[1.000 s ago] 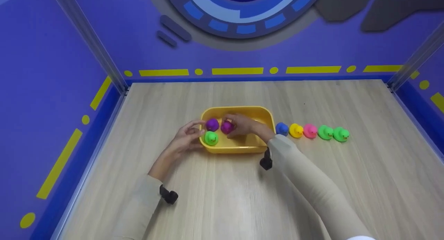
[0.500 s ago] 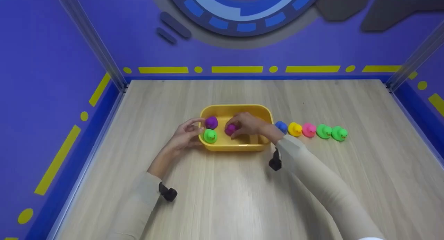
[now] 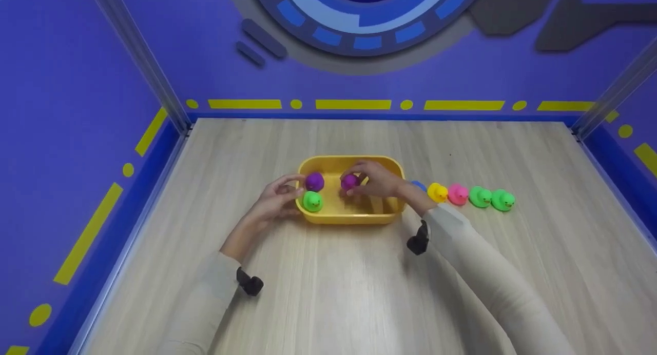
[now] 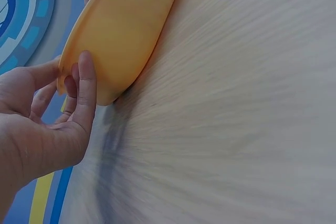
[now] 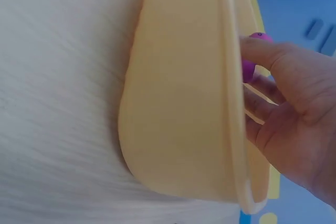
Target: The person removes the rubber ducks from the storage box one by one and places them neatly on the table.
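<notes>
A yellow plastic basin [image 3: 354, 219] stands on the wooden table. My left hand [image 3: 277, 197] holds its left end; in the left wrist view the thumb and fingers pinch the basin's rim [image 4: 71, 51]. Inside the basin, my right hand [image 3: 374, 178] pinches a magenta rubber duck [image 3: 350, 182] between thumb and fingers. The right wrist view shows part of that duck [image 5: 249, 69] above the rim, the rest hidden behind the thumb and basin wall. A purple duck [image 3: 314, 181] and a green duck [image 3: 312, 201] sit at the basin's left end.
Right of the basin, a row of ducks lies on the table: a blue duck [image 3: 419, 184] partly covered by the right wrist, a yellow duck [image 3: 437, 192], a pink duck [image 3: 458, 194] and two green ducks [image 3: 480, 196]. Blue printed walls [image 3: 354, 83] enclose the table.
My right hand has moved rightward inside the basin with the magenta duck, away from the purple and green ducks. The right forearm now covers more of the blue duck. My left hand stays put.
</notes>
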